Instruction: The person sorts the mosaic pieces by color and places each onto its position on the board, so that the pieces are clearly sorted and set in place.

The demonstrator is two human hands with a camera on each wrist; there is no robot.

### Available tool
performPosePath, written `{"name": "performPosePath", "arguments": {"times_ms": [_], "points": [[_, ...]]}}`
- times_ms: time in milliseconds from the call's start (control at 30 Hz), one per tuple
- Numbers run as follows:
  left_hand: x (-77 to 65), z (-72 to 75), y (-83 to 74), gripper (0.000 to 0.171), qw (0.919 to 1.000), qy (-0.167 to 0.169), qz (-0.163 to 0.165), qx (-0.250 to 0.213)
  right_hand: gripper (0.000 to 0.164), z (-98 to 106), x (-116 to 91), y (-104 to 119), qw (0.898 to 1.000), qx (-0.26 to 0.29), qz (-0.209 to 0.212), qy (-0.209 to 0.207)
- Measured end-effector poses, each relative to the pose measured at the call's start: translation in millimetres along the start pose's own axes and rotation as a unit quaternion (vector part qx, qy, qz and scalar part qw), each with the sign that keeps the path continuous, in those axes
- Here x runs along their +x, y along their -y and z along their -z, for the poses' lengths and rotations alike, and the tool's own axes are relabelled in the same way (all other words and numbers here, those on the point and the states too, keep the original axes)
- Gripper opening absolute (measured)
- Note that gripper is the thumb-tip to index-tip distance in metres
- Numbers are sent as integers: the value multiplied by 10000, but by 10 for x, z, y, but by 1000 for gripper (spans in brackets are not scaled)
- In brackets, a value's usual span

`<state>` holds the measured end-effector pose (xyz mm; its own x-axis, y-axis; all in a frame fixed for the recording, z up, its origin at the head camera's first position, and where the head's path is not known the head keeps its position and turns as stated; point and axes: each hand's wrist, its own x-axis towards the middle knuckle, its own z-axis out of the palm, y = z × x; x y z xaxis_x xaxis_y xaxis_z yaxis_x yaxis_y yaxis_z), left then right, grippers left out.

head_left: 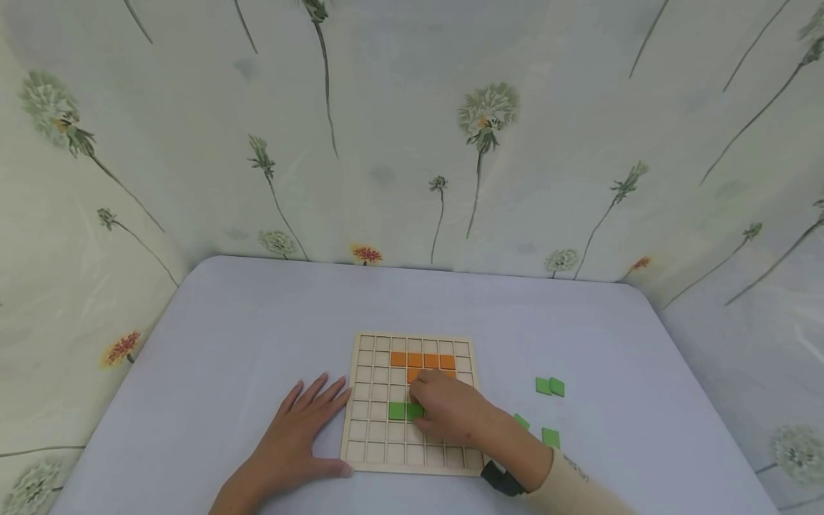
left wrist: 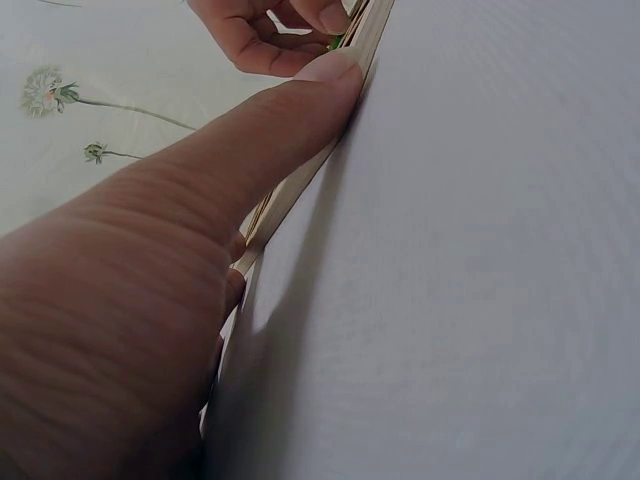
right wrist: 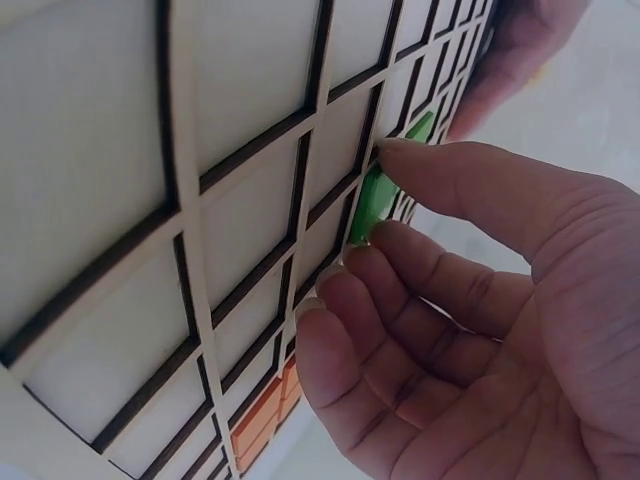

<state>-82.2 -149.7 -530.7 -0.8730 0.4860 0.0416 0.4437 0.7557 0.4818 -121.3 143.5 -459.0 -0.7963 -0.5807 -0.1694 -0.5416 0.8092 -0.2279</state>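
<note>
1. A wooden grid board (head_left: 379, 392) is laid on the white tabletop (head_left: 257, 307), between its left and right edges and well apart from the far edge.
2. The board's left edge is met by the fingertips of the left hand (head_left: 296, 429). The fingers are spread and straight, the thumb is set at the near left corner, and nothing is grasped.
3. A gripped green tile (right wrist: 372, 205) is pinched between the thumb and fingertips of the right hand (head_left: 450, 408). It is located over the inner part of the board, toward the near edge, just right of a flat green tile (head_left: 397, 411). Whether it is fully seated in its cell cannot be told.
4. Four orange tiles (head_left: 399, 359) are set side by side in the second row from the board's far edge. Further orange is seen in the next row, partly hidden by the right hand.
5. Four loose green tiles (head_left: 550, 437) are noted on the tabletop, between the board and the tabletop's right edge. Two are touching; one is partly covered by the right forearm.
6. The step in hand is judged to be the fitting of the gripped green tile into the green row.
7. For the next move, it is judged that the tile must be lined up with its cell and pressed flat before being released, with the board kept steady by the left hand.
</note>
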Motion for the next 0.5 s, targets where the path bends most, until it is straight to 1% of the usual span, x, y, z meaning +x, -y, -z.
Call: {"name": "performPosePath", "arguments": {"times_ms": [200, 333, 500], "points": [[-7, -6, 8, 117, 10000, -12, -31, -37, 19, 20, -9, -8, 10000, 35, 40, -2], [-10, 1, 8, 116, 9998, -113, -109, -92, 20, 41, -19, -5, 9999, 109, 43, -13], [-8, -1, 8, 116, 9999, -113, -90, -56, 20, 56, -27, -11, 9998, 137, 119, -23]]}}
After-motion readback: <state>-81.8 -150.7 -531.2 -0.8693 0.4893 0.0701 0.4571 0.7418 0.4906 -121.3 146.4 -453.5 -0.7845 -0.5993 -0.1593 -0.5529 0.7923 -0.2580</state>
